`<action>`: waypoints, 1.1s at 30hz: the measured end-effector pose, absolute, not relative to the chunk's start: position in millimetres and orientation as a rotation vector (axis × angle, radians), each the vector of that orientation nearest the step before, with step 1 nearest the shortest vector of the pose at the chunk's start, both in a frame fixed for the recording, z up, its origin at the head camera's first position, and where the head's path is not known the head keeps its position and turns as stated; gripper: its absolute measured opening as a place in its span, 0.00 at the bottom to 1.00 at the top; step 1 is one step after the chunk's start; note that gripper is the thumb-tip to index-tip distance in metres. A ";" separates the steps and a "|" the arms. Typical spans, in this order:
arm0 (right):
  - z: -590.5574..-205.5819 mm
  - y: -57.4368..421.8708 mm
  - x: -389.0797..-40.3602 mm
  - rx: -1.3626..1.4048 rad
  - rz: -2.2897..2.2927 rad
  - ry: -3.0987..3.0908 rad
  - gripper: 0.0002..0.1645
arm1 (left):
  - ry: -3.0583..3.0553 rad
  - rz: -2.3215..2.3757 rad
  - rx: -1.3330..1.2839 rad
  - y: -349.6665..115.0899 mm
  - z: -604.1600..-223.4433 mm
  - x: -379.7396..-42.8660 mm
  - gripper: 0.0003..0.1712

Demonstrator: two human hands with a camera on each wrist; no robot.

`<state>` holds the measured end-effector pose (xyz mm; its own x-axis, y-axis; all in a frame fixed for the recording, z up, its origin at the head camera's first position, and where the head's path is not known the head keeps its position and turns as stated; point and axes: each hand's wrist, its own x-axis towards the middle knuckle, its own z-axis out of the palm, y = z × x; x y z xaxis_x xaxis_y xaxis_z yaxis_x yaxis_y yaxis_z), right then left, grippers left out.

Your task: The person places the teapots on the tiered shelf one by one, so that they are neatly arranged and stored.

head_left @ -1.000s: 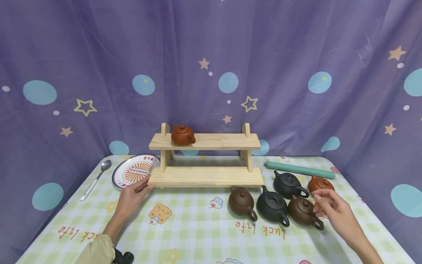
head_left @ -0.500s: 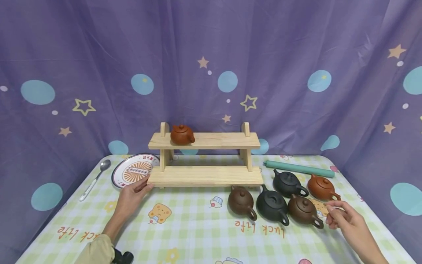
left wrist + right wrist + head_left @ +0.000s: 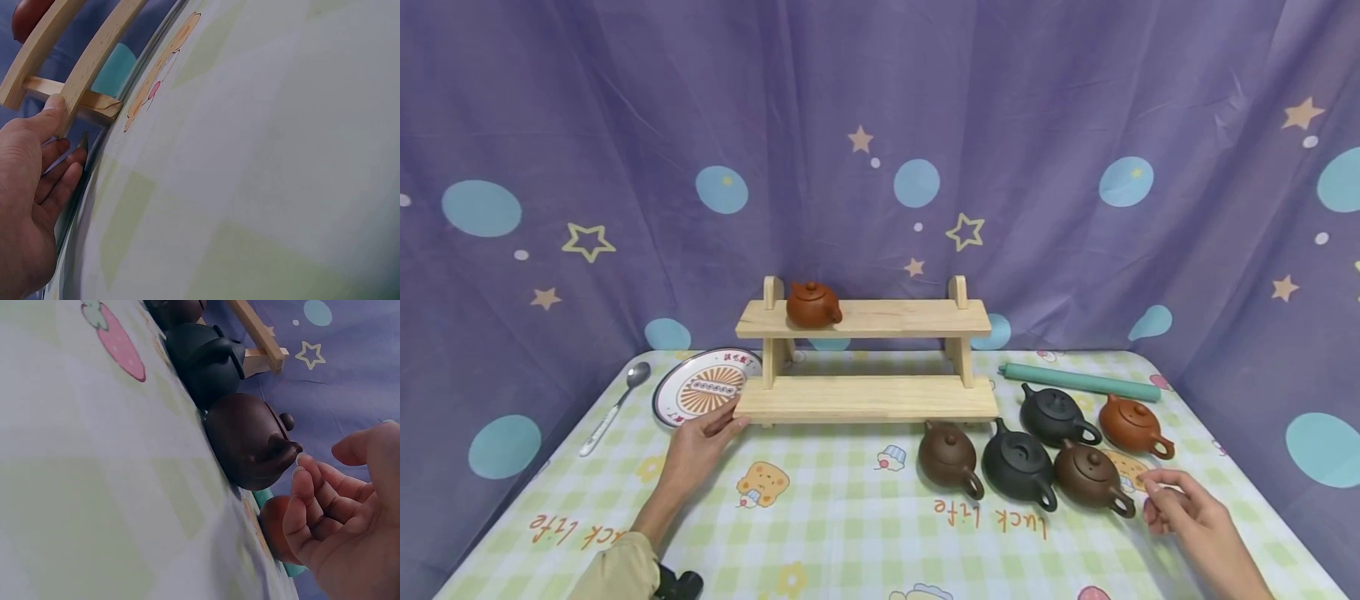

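Note:
My left hand (image 3: 698,442) grips the left end of the lower board of a two-tier wooden shelf (image 3: 865,398). In the left wrist view the thumb lies on the board's edge, with fingers below. An orange-brown teapot (image 3: 813,306) sits at the left of the upper board. My right hand (image 3: 1191,518) hovers loosely curled and holding nothing, just right of a dark brown teapot (image 3: 1088,477) and its handle. Around that pot stand a reddish teapot (image 3: 1133,426), a black teapot (image 3: 1054,415), a flat-lidded black teapot (image 3: 1019,467) and another brown teapot (image 3: 950,458).
A green rolled cloth-like stick (image 3: 1078,382) lies behind the teapots. At the left are a patterned plate (image 3: 676,379), partly behind the shelf, and a spoon (image 3: 617,408). A checked tablecloth (image 3: 842,533) covers the table; a purple curtain (image 3: 820,108) hangs behind.
My right hand has drawn back from over the reddish teapot toward the lower right, uncovering that pot. The left hand has kept its hold on the shelf.

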<state>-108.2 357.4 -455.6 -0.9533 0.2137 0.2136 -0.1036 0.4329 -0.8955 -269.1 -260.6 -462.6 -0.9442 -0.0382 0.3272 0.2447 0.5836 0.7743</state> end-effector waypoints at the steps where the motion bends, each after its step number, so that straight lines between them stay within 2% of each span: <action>1: -457.0 357.5 -108.0 -0.095 1.538 -2.388 0.08 | -2.507 -1.294 -0.170 -260.5 -462.7 -269.2 0.30; 10: -461.4 353.3 -106.7 -0.178 1.560 -2.426 0.08 | -2.510 -1.290 -0.172 -261.4 -463.6 -268.7 0.30; 16: -462.3 351.0 -105.8 -0.249 1.587 -2.453 0.12 | -2.504 -1.306 -0.169 -260.0 -462.8 -269.2 0.30; 33: -466.4 348.3 -105.5 -0.240 1.676 -2.513 0.16 | -2.514 -1.302 -0.160 -260.4 -462.0 -269.3 0.30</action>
